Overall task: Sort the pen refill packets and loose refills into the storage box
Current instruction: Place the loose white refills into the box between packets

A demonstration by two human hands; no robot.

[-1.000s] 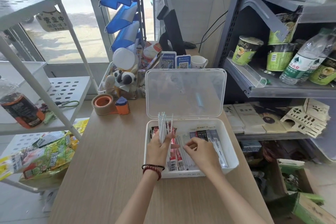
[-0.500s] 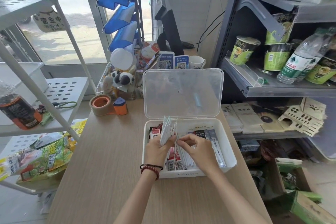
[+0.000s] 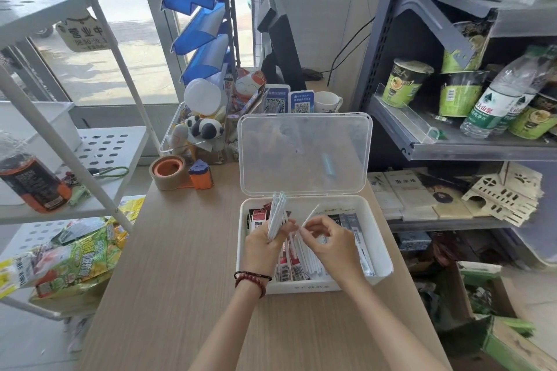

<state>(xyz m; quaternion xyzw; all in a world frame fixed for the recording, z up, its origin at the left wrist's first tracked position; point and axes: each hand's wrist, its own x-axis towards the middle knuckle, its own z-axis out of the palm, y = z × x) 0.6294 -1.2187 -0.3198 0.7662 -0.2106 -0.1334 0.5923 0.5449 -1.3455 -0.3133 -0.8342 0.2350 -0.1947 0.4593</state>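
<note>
A white storage box stands open on the wooden counter, its clear lid tipped up at the back. Red-labelled refill packets lie in its left part, white loose refills in the middle and dark packets at the right. My left hand grips an upright bundle of white refills over the box's left side. Just to the right, my right hand pinches a single white refill that slants up toward the bundle.
A tape dispenser sits on the counter left of the lid, with a clear bin of toys behind it. A white rack with snack bags flanks the left; grey shelves with cups and bottles flank the right.
My right hand rose from the box's contents and now lifts one refill near the bundle. The left hand's bundle tilted slightly and stayed over the box.
</note>
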